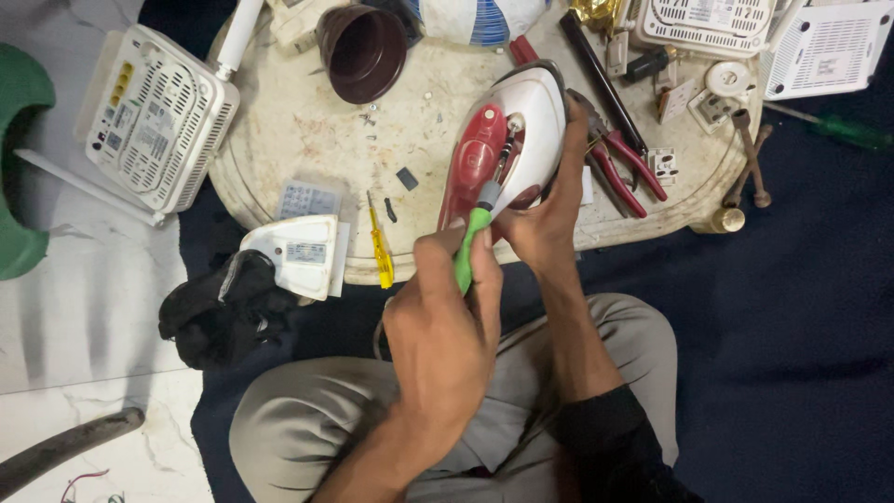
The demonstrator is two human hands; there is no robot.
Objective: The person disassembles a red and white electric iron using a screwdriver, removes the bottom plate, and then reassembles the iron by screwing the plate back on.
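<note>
- The left hand (438,326) has its fingers curled tight around the green-handled screwdriver (473,244), thumb along the grip; the shaft runs up to a point near the top of the clothes iron (507,140).
- The right hand (549,219) wraps the iron's right edge, fingers pressed together against the white shell and thumb near the screwdriver collar, bracing it on the round tray table (307,140).
- To do this step well, keep the tip square in the screw and the shaft in line with it; I judge a tilted shaft would slip on the red body.
- Whether the tip is seated in a screw head is too small to tell.
- Red-handled pliers (624,163) lie just beside the right hand, a yellow tester screwdriver (380,247) to the left, near a loose white cover (298,253).
</note>
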